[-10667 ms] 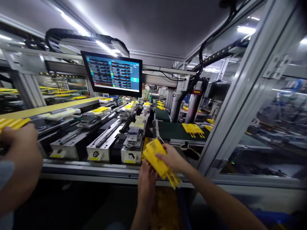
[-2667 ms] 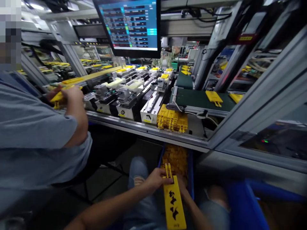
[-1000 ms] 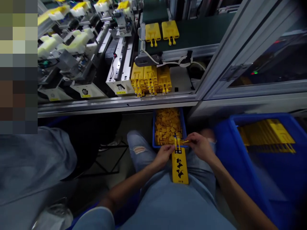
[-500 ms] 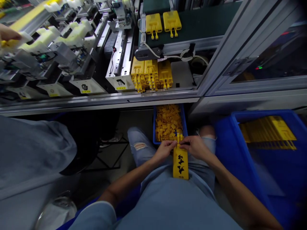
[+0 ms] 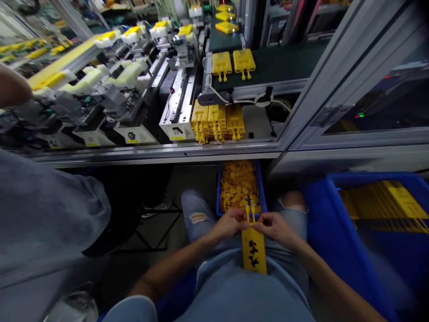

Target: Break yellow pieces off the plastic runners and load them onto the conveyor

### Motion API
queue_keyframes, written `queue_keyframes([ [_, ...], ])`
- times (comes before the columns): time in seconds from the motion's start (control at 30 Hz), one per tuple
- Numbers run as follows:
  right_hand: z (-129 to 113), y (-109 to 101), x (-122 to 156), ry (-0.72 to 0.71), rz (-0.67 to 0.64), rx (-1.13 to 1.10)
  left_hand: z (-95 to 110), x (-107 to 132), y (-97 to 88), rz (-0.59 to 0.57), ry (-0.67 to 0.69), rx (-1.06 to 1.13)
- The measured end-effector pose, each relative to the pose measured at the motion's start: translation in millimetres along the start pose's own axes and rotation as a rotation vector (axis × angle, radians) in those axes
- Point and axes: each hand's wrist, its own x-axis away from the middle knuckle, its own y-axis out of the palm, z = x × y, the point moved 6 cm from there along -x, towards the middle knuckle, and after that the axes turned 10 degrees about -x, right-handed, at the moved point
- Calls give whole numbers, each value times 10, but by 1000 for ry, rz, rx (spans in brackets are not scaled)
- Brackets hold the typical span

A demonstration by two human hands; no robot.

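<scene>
A yellow power bank [image 5: 254, 252] with black brush-style characters lies over my lap, its lower end against my shirt. Two short yellow cables with plugs [image 5: 250, 212] stick out from its far end. My left hand [image 5: 233, 222] pinches the left corner of that end, fingers closed beside the cables. On the opposite corner, my right hand [image 5: 274, 227] grips with thumb and fingers closed. Just beyond both hands, between my knees, a blue bin [image 5: 219, 197] holds many small yellow pieces [image 5: 238, 183].
Stacked yellow power banks [image 5: 217, 120] sit on the bench ledge below a green conveyor [image 5: 281, 60]. At right, a blue crate [image 5: 365, 250] holds a row of more. Machine fixtures [image 5: 117, 96] fill the left bench. A co-worker's hand [image 5: 13, 87] and sleeve [image 5: 50, 205] are at left.
The view has tilted up, so the bench shows lower. Both hands still hold the power bank; its two cables now stand apart and upright between them. The co-worker's hand no longer shows a yellow piece.
</scene>
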Motion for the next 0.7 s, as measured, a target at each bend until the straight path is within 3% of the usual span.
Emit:
queue_keyframes([
  [0.23,-58,207,3,-77,19,-30,-20,59,-80,68,112,-135],
  [0.33,-100,120,-13,-105,142,-45,150,162,-155,217,218,-240],
  [0.4,-136,39,-29,-53,194,-93,393,290,-194,383,386,-432],
  [0.47,-215,-6,-37,38,177,-222,686,433,-111,454,673,-659],
  [0.6,-730,-1,-64,-3,0,-539,1088,659,213,301,1332,-1000],
  [0.7,-1237,-119,-247,-158,-4,-537,1299,680,207,350,1451,-1092],
])
